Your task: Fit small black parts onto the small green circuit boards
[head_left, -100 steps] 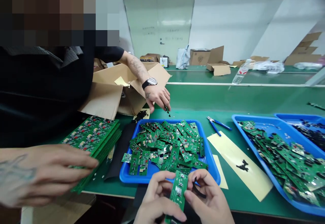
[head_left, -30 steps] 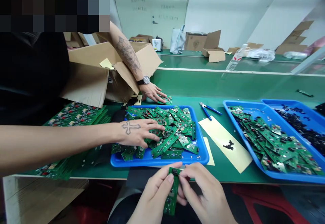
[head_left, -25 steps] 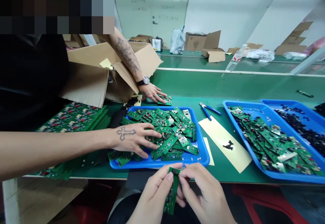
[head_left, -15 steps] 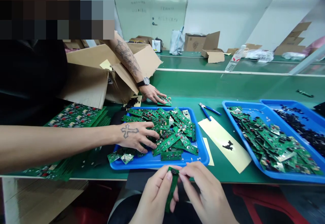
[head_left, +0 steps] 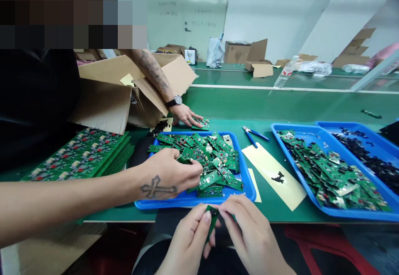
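Observation:
Low in front of me, near the table's front edge, my left hand grips a narrow green circuit board between thumb and fingers. A black part sits at the board's upper end. My right hand has its thumb and fingertips pinched at the board's upper right corner; anything small between those tips is hidden. Just beyond my hands is a blue tray heaped with similar circuit boards.
A co-worker's hand reaches over the tray, holding a board; the other hand rests on a board behind it. Stacked board panels lie left. Rightward are blue-handled cutters, yellow paper, a second board tray and a tray of black parts.
The co-worker's nearer hand has risen from the heap and now pinches a board, its forearm lower in view. My hands stay nearly still on the board, which is tilted slightly more.

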The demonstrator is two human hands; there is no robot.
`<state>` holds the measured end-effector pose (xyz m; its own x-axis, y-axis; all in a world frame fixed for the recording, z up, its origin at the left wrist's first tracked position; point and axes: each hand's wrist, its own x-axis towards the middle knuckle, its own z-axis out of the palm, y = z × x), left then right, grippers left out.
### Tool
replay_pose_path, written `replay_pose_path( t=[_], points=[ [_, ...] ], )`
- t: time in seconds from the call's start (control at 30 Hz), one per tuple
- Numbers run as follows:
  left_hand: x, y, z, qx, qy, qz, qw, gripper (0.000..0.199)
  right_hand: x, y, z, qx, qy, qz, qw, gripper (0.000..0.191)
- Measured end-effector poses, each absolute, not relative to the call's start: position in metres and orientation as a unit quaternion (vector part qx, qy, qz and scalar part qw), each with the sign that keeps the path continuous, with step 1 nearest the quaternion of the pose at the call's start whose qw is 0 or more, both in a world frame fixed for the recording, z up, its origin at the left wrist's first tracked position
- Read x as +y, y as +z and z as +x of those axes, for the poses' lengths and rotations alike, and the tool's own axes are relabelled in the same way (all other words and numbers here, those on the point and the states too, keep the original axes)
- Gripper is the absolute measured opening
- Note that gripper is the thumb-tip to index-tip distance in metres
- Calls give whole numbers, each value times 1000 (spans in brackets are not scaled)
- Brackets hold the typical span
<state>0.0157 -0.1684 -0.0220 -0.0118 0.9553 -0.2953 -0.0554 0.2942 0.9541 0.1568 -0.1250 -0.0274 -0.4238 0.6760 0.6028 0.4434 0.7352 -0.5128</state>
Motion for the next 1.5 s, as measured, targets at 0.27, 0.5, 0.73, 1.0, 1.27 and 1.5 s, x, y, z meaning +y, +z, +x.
replay_pose_path(
  t=[0.27,0.5,0.73,1.0,1.27,1.5],
  points=[
    [-163,-16,4,543,300,468,629,44,-119,-28,165,-884,90,-257,381,25],
    [-169,-10,-1,515,247,507,645,40,-116,-28,168,-914,82,-215,334,26],
    [-87,21,-8,520,297,547,584,20,-120,-30,177,-864,232,-233,382,36],
    [-58,32,-89,531,232,577,576,38,-120,-38,181,-780,376,-355,351,16],
    [-131,-10,-50,512,277,638,504,17,-123,-22,176,-798,351,-300,387,9],
    [-185,-39,-1,543,413,708,182,38,-125,-22,168,-822,278,-222,444,17]
  ],
)
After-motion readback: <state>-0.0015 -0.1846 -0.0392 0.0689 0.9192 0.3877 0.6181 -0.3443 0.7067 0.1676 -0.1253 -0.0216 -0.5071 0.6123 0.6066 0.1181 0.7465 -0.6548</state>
